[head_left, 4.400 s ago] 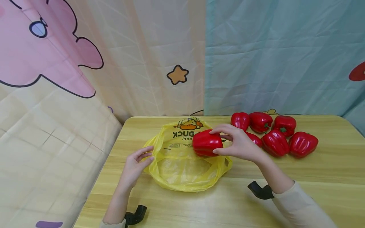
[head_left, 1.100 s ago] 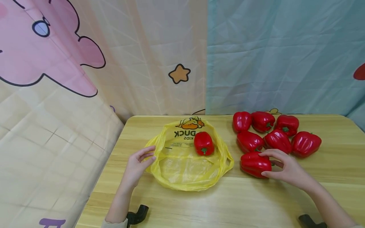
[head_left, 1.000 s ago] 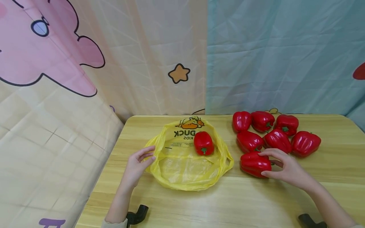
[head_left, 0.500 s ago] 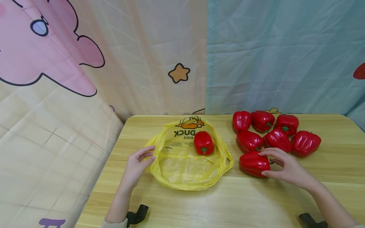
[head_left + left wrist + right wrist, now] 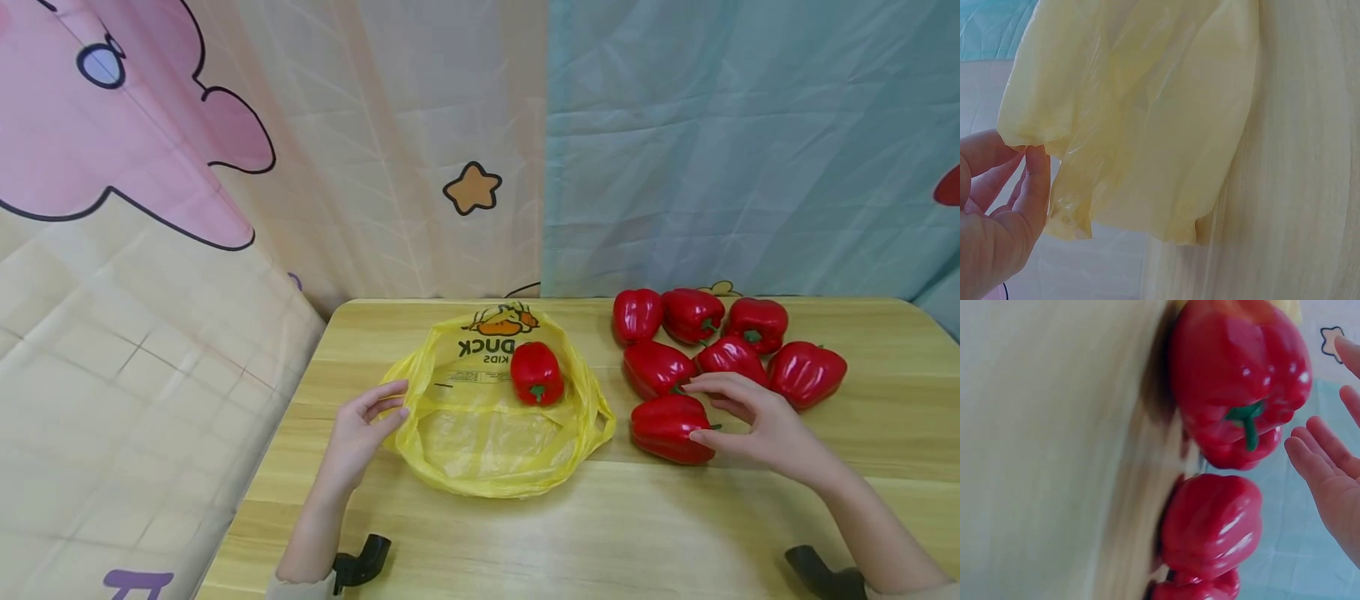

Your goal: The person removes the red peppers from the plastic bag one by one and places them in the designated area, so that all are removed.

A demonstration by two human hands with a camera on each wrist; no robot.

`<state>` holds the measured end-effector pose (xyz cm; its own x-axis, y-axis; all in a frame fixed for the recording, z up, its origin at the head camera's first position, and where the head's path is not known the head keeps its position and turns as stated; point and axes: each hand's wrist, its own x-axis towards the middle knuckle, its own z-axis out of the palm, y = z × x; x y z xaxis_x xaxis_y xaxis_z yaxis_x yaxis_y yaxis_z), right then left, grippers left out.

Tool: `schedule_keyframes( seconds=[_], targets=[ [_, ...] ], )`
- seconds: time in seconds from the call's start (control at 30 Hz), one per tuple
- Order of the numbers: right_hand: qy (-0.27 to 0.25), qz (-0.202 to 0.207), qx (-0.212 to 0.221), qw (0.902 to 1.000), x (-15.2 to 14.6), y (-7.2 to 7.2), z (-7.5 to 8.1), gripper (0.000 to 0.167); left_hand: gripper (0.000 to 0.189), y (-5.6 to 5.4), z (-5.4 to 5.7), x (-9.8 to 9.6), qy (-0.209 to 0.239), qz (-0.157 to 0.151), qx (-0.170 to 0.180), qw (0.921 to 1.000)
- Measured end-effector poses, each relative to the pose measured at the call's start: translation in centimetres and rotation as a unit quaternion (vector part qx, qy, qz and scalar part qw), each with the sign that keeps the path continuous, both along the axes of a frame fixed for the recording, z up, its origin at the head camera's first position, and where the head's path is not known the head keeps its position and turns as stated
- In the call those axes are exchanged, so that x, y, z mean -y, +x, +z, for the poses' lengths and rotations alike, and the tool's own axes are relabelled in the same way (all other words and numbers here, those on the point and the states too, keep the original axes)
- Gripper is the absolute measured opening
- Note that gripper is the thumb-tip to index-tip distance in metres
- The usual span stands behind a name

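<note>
On the table my left hand [image 5: 362, 435] pinches the left rim of a yellow plastic bag [image 5: 495, 490], its mouth spread wide. In the left wrist view, thumb and fingers meet at the edge of the bag [image 5: 1147, 125]. Inside the bag lies one red bell pepper [image 5: 537, 373], stem towards me. My right hand [image 5: 757, 417] is beside the nearest bell pepper [image 5: 671, 428], fingers spread and holding nothing. The right wrist view shows a gap between those fingers and that pepper [image 5: 1235, 356], which lies on its side, green stem towards the hand.
Behind the nearest pepper, several more red bell peppers [image 5: 806, 375] lie close together on the wooden table [image 5: 570, 533]. A patterned curtain [image 5: 360, 167] hangs along the table's back edge. Black wrist mounts [image 5: 363, 560] sit on both forearms.
Earlier my right hand held a pepper over the bag. That pepper was then set down by the group on the right, and the hand has just let go. The left hand stayed at the rim.
</note>
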<state>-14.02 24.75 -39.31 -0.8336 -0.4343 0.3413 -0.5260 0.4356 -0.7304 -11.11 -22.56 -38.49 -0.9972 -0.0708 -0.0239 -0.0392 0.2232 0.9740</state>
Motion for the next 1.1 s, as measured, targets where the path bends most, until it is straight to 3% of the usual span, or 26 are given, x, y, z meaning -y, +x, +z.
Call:
schedule_keyframes(
  seconds=[0.5, 0.97, 1.1],
  targets=[
    [0.01, 0.031, -0.008, 0.9994, 2.6, -1.3, 2.8, 0.058, 0.037, -0.2, 0.4, -0.2, -0.001, -0.007, 0.001, 1.0],
    [0.064, 0.035, -0.007, 0.9973, 6.9, -2.8, 5.2, 0.053, 0.037, -0.1, 0.3, -0.2, -0.001, -0.005, -0.002, 1.0],
    [0.058, 0.063, 0.013, 0.9962, 8.6, -3.4, 5.7, 0.052, 0.037, 0.0, 0.4, -0.4, -0.001, -0.005, 0.0, 1.0]
  ],
)
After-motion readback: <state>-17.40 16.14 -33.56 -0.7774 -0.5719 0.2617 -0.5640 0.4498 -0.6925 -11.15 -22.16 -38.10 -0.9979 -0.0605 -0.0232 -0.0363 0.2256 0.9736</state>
